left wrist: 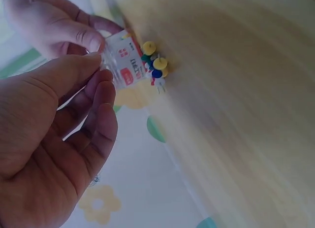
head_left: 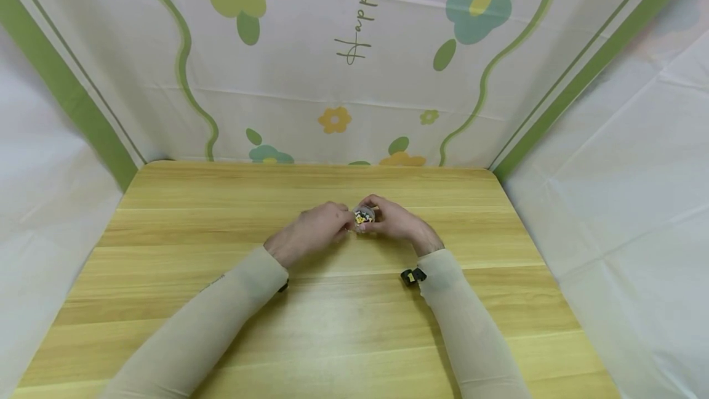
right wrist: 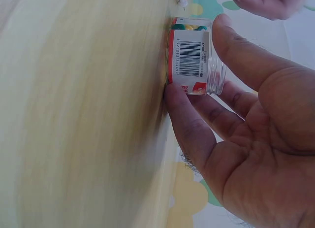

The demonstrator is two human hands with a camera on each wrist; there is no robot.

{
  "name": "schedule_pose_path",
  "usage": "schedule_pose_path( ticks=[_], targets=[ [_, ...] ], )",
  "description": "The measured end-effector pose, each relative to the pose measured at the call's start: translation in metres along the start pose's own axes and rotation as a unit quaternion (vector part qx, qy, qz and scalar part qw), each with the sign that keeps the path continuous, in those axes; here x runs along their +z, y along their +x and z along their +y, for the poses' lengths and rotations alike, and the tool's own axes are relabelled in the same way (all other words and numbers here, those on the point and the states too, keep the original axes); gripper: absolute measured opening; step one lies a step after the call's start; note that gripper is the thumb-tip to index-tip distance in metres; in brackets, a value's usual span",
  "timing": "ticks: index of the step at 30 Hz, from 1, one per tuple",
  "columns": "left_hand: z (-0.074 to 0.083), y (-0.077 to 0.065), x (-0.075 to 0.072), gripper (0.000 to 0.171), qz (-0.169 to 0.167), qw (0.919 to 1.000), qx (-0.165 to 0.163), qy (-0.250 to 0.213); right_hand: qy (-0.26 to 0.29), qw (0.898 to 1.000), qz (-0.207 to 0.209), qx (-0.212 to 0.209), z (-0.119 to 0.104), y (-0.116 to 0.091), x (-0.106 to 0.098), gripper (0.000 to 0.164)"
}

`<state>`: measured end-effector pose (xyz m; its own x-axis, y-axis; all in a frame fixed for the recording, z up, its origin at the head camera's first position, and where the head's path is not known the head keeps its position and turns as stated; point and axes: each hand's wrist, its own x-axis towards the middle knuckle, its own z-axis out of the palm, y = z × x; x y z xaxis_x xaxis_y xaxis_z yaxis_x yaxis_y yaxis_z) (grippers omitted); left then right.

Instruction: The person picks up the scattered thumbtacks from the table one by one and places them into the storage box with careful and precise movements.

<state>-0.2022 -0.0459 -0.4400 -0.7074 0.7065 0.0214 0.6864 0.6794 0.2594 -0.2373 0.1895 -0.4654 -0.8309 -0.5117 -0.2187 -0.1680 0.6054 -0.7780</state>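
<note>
A small clear jar (right wrist: pixel 189 55) with a red-and-white barcode label stands on the table. Coloured push pins (head_left: pixel 361 218) show inside it in the head view. My right hand (head_left: pixel 396 219) holds the jar from the right, thumb on one side and fingers on the other. Near the open mouth, to the left, is my left hand (head_left: pixel 323 226), its thumb tip and fingertips brought together in the left wrist view. Whether anything sits between those tips is hidden. Several loose push pins (left wrist: pixel 157 65) in yellow, green, blue, red and white lie on the table beside the jar.
The wooden table (head_left: pixel 332 325) extends around both forearms. A white cloth with printed flowers (head_left: pixel 310 72) rises behind its far edge, and pale cloth walls (head_left: pixel 620 202) stand at both sides. A dark wrist strap (head_left: pixel 412 276) sits on the right wrist.
</note>
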Motion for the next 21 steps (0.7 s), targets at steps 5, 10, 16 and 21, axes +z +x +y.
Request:
schedule_pose_path(
  ticks=[5,10,16,21],
  targets=[
    [-0.005,0.006,-0.003,0.005,0.000,1.0000,-0.007,0.002,0.002,1.000,-0.002,0.000,0.000,0.000,0.000,0.052],
    [-0.008,0.010,-0.006,0.009,-0.003,0.9995,-0.023,-0.022,0.001,1.000,-0.002,-0.002,0.001,0.001,0.000,0.053],
    [-0.008,0.014,-0.009,0.013,-0.007,0.9986,-0.040,-0.034,-0.007,1.000,0.000,-0.003,0.002,0.001,0.000,0.055],
    [-0.008,0.020,-0.008,0.009,0.006,0.9987,-0.035,-0.038,-0.003,1.000,-0.001,-0.004,0.004,0.001,0.000,0.053]
  ],
)
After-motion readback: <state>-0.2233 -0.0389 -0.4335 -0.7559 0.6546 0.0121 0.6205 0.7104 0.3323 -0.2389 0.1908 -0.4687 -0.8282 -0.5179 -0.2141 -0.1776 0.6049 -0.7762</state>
